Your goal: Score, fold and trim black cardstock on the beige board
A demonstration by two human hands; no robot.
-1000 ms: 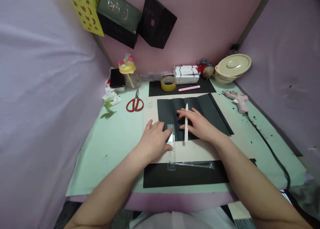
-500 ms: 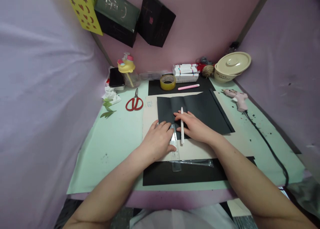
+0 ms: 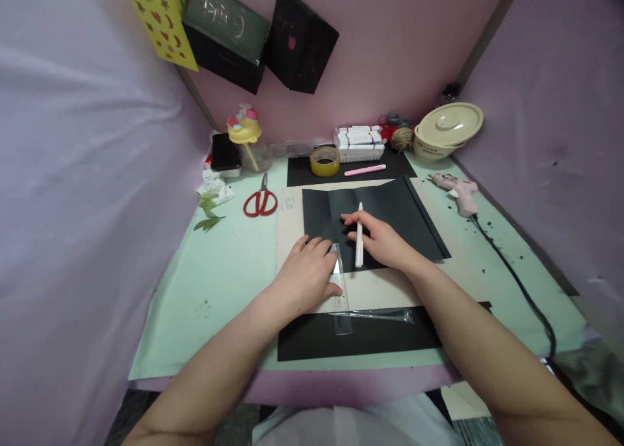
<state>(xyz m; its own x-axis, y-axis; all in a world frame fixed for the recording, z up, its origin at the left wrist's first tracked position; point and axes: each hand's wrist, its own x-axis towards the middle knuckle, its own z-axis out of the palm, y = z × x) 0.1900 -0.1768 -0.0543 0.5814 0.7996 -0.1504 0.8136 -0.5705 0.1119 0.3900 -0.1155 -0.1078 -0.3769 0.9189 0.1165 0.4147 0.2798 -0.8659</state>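
Note:
My left hand lies flat, fingers spread, on a clear ruler that crosses the near edge of a folded black sheet. The ruler's near end reaches over a second black sheet. In my right hand a white pen is held between the fingers, above the folded sheet and to the right of the ruler. Beneath the folded sheet is a pale board. A clear plastic strip lies along the board's near edge.
Red-handled scissors and green leaves are on the left. At the back stand a cup, yellow tape, a pink cutter, markers and a lidded bowl. A corded glue gun lies right.
My right hand has shifted slightly right and away from the ruler, with the pen turned a little. My left hand stays on the ruler. The whole view has moved slightly.

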